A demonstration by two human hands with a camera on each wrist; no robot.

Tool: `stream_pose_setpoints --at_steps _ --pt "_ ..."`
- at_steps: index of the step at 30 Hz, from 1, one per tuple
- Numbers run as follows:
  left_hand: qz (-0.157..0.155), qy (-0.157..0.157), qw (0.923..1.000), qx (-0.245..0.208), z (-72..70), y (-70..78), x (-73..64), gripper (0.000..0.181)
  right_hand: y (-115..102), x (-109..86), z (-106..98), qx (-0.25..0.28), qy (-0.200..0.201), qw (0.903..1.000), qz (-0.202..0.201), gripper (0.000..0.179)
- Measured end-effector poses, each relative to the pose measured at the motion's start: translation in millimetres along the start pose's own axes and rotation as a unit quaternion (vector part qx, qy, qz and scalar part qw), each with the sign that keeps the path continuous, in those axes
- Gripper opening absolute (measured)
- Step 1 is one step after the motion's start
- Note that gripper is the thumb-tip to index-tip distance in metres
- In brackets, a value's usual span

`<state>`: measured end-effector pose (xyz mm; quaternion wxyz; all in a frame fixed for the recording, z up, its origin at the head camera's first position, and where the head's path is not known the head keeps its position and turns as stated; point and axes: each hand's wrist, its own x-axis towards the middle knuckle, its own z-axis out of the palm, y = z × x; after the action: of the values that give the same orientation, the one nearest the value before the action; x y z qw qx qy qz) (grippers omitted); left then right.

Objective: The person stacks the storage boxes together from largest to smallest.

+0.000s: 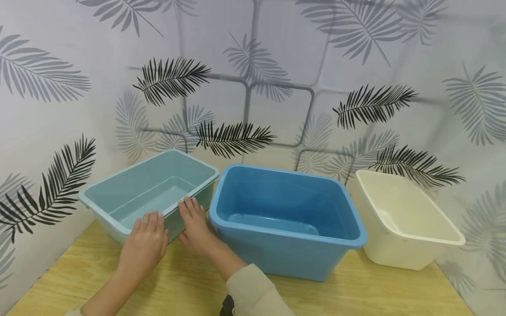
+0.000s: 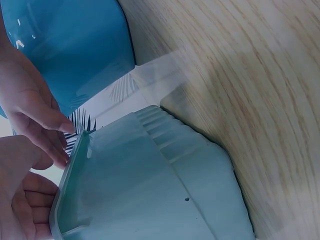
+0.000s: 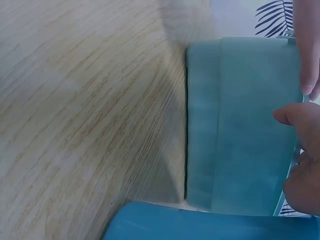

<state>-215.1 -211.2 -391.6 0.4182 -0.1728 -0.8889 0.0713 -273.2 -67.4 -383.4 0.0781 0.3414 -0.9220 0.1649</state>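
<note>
At the left end of the table [image 1: 189, 292]: pale teal tub [image 1: 130, 188]

So the left hand [image 1: 145, 240] and right hand [image 1: 194, 228] are both laid over its near rim, fingers pretty straight and close together. Can't tell if the right thumb actually touches the side. Blue tub [image 1: 276, 256] sits just beside it, cream tub [image 1: 395, 252] over on the right. For anyone hunting markings: one tiny dark spot [image 2: 187, 199] on the teal one's outer wall, too small to make out.
</note>
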Motion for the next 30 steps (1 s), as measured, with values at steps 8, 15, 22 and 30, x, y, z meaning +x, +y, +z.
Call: stream_pose_setpoints --at_steps 8,15,22,30 --pt "-0.025 0.032 0.9989 0.024 0.9 0.0 -1.9 0.053 -1.4 -0.5 2.1 -0.059 0.025 0.9977 -0.025 0.071" --pt "-0.07 0.016 0.9966 0.041 -3.3 6.5 -0.6 0.04 -7.8 -3.1 1.6 -0.076 0.026 0.9965 -0.024 0.072" --pt "-0.09 0.005 0.9959 0.007 -4.8 1.0 -1.2 0.038 -12.1 -5.6 1.4 -0.108 0.051 0.9923 -0.035 0.07" --pt "-0.09 0.059 0.9941 0.01 -4.8 -6.6 -9.4 0.042 -26.6 -8.7 8.2 -0.161 0.052 0.9848 -0.039 0.07"
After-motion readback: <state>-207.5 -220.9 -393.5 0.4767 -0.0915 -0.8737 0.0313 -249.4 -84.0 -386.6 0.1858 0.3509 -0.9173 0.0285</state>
